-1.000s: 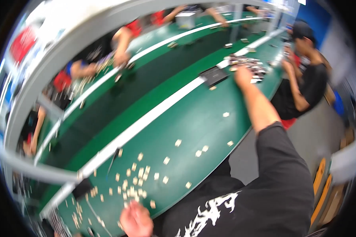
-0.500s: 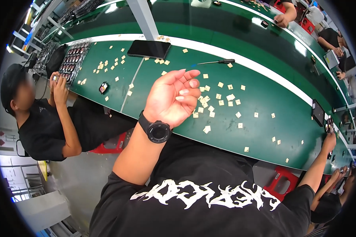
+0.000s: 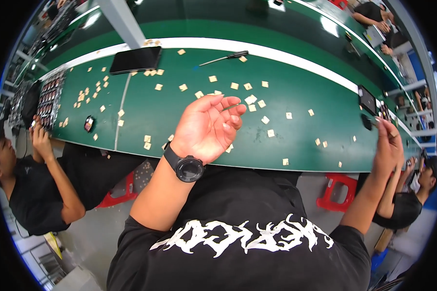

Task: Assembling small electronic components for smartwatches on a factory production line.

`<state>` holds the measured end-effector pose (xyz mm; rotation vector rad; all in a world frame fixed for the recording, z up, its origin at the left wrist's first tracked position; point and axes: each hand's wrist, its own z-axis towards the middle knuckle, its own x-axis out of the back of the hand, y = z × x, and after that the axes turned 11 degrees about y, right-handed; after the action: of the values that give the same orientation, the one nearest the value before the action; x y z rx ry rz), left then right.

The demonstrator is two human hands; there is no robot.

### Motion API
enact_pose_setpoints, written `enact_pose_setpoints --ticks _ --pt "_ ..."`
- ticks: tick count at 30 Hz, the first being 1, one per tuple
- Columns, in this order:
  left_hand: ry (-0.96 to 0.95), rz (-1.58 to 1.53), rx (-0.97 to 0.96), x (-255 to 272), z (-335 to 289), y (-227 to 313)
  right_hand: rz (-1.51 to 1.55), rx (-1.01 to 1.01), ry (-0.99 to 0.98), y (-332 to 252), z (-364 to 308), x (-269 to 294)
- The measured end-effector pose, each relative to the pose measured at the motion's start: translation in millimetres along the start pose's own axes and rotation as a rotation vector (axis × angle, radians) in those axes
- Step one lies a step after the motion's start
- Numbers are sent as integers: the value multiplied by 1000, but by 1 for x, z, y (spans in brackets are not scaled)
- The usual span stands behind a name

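Note:
My left hand [image 3: 206, 127] hovers above the front edge of the green table [image 3: 199, 119]. Its palm faces up, the fingers are loosely curled and apart, and nothing shows in it. A black watch [image 3: 189, 169] is on that wrist. To the right, my right hand [image 3: 388, 143] pinches a small dark piece [image 3: 367, 121] between thumb and fingers; its exact kind is too small to make out. Small cream-coloured square pieces [image 3: 271, 133] lie scattered around and beyond my left hand.
A screwdriver [image 3: 228, 57] and a black tablet-like slab [image 3: 136, 60] lie along the back edge. At left, a co-worker [image 3: 39, 184] sits by a tray of small dark items [image 3: 48, 99]. A black box [image 3: 367, 99] stands far right. Red stools [image 3: 336, 192] stand below the table.
The view has turned to the right. My right hand has come away from the dark items at the table's right end with a small dark piece. My left hand keeps its half-curled pose.

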<state>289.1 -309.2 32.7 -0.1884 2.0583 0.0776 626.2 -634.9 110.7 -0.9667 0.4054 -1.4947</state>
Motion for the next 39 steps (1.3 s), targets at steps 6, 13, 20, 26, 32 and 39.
enact_pose_setpoints --ticks 6,13,20,26,32,39 --pt "-163 325 192 -1 1 -21 482 267 -500 -102 -78 -115" --pt "-67 674 -18 8 -48 -27 475 616 -757 -123 -105 -154" --pt "3 943 -660 31 -60 -37 432 288 -746 -142 -124 -172" --pt "240 1398 -969 45 -62 -32 132 191 -677 -132 -155 -181" --pt "118 1816 -1325 48 -56 -23 -174 230 -698 -138 -164 -189" --pt "218 1645 -1219 50 -59 -31 77 130 -744 -146 -170 -193"
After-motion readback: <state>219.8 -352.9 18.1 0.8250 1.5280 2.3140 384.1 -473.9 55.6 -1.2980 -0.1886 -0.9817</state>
